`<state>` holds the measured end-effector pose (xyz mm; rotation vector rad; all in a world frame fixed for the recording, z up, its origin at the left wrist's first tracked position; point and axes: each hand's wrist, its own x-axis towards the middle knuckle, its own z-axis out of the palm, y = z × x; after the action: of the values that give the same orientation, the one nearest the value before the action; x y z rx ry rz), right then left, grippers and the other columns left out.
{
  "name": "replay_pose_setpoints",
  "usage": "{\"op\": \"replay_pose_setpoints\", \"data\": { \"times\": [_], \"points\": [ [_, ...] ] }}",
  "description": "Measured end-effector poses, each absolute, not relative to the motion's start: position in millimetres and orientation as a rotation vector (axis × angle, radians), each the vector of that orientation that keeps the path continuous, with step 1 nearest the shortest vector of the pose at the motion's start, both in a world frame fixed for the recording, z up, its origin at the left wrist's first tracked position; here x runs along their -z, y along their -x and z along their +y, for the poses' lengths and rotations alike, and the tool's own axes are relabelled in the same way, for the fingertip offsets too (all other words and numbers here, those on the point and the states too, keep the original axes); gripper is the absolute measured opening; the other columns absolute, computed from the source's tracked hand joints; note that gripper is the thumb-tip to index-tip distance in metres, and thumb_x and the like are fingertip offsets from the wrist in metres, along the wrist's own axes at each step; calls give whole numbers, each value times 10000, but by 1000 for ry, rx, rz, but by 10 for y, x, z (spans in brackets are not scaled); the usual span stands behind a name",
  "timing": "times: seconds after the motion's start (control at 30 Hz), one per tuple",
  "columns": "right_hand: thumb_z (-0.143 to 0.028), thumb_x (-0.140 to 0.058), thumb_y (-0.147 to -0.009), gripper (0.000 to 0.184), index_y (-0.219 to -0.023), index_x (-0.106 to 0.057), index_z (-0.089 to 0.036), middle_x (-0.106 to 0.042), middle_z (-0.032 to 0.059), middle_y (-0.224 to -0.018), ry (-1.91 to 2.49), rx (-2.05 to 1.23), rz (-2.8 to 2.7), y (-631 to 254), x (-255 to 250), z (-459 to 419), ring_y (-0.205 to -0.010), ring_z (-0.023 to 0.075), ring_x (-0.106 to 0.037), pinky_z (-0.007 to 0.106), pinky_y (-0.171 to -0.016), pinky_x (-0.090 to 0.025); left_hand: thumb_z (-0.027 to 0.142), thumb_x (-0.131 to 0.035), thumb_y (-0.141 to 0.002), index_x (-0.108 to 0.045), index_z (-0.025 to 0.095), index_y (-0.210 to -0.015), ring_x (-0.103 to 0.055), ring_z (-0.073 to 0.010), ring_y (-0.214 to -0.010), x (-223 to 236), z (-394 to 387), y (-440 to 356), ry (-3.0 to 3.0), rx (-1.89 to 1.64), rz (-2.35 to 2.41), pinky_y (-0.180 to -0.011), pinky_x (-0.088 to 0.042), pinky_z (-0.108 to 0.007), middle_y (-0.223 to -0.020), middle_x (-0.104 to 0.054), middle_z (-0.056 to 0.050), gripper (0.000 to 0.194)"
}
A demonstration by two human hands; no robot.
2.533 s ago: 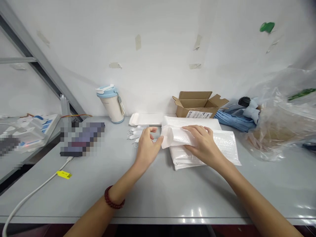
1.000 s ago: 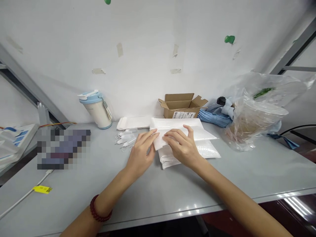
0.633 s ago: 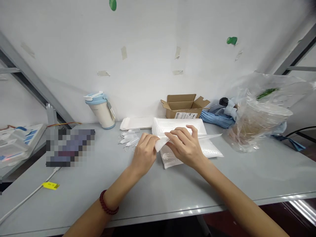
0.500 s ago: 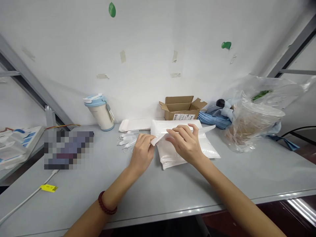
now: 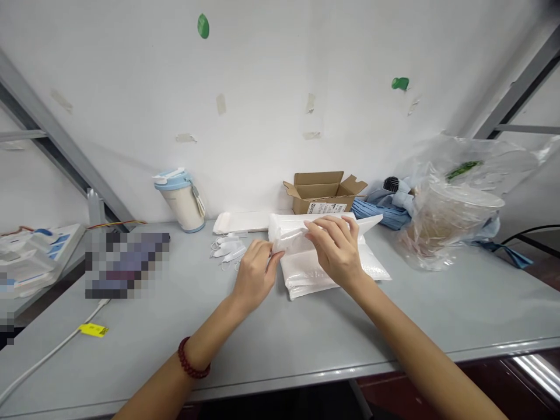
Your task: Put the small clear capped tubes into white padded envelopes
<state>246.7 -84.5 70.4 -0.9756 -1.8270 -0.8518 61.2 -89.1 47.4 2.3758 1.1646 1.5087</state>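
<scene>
A glossy white bubble mailer point(image 5: 306, 277) lies in front of me at the middle of the table, its flap raised toward the back. My left hand point(image 5: 256, 271) pinches the mailer's left corner between thumb and fingers. Over the middle of the mailer, my right hand point(image 5: 335, 248) has its fingers curled and closed at the flap's edge; its thumb is partly hidden. Small white tags with strings point(image 5: 230, 248) lie just left of the mailer. Behind them is a flat white packet point(image 5: 245, 221), partly covered by the mailer.
An open cardboard box point(image 5: 321, 192) stands against the wall. A tumbler with a blue lid point(image 5: 181, 201) is at the back left, near a pixelated device point(image 5: 131, 262) with a white cable point(image 5: 48, 361). Blue cloth point(image 5: 380, 213) and a plastic-wrapped roll point(image 5: 455, 221) sit at the right.
My right hand has shifted slightly right along the flap. My left fingers have moved a little on the mailer's corner, with the thumb now more extended. The view has shifted slightly.
</scene>
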Motion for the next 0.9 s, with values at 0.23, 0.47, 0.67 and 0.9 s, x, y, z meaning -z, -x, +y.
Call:
{"op": "replay_pose_setpoints", "data": {
  "times": [0.23,0.47,0.67,0.9],
  "points": [
    [-273,-500,-871,280,-1141,-553,-221,-533,132,-1274,1096,787,-1815,-2493,-715,-866,-1218,264,-444,447,-968,-323,381,-550,-821,-587,162,-712,-450,-102,-536,-537,-926,-640,-1683,-1216,1160,-520,-356,-225,-584,-519,27,248],
    [-270,-452,-901,248,-1098,-572,-179,-575,137,-1218,1205,581,-2034,-2488,-613,-798,-1190,246,-464,438,-949,-309,399,-643,-740,-570,139,-623,-433,-73,-400,-481,-910,-682,-1266,-902,1076,-410,-349,-197,-465,-525,27,294],
    [-361,-406,-915,305,-1013,-619,-167,-593,148,-1139,1554,251,-2145,-2513,-616,-785,-1105,269,-503,422,-881,-339,429,-619,-763,-593,119,-597,-515,-84,-433,-501,-911,-650,-1214,-824,1018,-394,-391,-176,-491,-573,-16,352],
    [-375,-373,-927,328,-878,-632,-179,-649,94,-939,1707,199,-2122,-2525,-721,-809,-936,231,-559,384,-832,-323,556,-535,-768,-493,153,-501,-430,-69,-296,-437,-888,-686,-1333,-753,1161,-286,-278,-180,-424,-486,27,484]
  ]
}}
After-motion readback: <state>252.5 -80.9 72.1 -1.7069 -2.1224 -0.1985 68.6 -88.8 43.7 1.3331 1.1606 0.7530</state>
